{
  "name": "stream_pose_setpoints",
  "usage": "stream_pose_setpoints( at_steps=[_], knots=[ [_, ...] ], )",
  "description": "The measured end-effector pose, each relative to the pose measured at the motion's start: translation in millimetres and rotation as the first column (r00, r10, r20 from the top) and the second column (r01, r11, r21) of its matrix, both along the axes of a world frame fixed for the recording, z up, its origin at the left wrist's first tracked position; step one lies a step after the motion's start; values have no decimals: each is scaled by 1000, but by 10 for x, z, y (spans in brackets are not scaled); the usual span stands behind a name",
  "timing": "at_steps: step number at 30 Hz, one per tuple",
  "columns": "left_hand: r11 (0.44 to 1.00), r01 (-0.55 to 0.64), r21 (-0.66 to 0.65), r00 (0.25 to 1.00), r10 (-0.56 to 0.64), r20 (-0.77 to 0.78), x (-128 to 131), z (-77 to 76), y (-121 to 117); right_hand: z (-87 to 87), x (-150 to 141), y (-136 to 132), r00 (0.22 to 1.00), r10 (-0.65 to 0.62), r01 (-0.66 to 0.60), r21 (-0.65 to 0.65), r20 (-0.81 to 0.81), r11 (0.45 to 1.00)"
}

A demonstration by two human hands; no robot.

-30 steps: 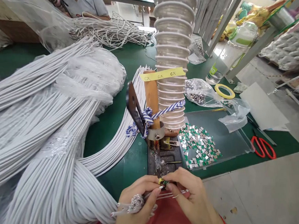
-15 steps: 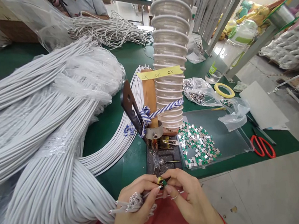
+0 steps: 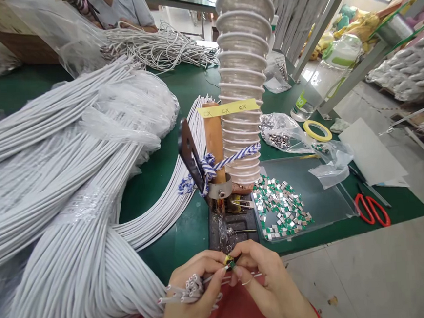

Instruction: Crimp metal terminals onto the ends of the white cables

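My left hand (image 3: 196, 287) is closed around a bundle of white cables (image 3: 192, 287), and its thumb and fingertip pinch a cable end. Facing it, my right hand (image 3: 259, 273) pinches a small green circuit board (image 3: 231, 264) against that end. Fingertips of both hands nearly meet, hiding most of the joint. A bit of yellow (image 3: 227, 259) shows just above the board. Beyond the hands stands a soldering fixture (image 3: 233, 226) with a dark base, a wooden-coloured handle (image 3: 214, 144) and a metal clamp ring. Many green and silver connector boards (image 3: 282, 207) lie on a clear sheet to the right.
Large bundles of white cable (image 3: 73, 214) cover the left of the green table. A ribbed clear hose (image 3: 244, 78) rises behind the fixture. Red-handled scissors (image 3: 372, 210), yellow tape (image 3: 317, 130), a bottle (image 3: 312, 87) and plastic bags (image 3: 286, 131) lie right. A person (image 3: 123, 11) sits opposite.
The small green board between my fingertips has turned slightly and shows less of its face. Both hands keep their pinch in nearly the same place. The view has shifted a little.
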State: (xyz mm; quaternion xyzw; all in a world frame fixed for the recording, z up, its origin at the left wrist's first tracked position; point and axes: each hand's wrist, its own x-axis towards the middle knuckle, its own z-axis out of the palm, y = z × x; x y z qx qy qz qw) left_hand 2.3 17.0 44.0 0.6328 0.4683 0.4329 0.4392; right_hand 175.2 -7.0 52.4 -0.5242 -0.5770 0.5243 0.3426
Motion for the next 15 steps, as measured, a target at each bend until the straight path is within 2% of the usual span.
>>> stream_pose_setpoints(
  at_steps=[6, 12, 15],
  knots=[
    [999, 11, -52, 1000, -10, 13, -22, -1, 8, -13, -3, -3, 1000, -16, 16, 7, 27, 1000],
    [998, -21, -52, 1000, 21, 17, -15, 4, 20, -54, -37, 4, 1000, -18, 18, -12, -17, 1000],
    [998, -35, -46, 999, 34, -16, 0, 12, 32, -56, -13, 13, 1000, -22, 22, -10, 13, 1000]
  ],
)
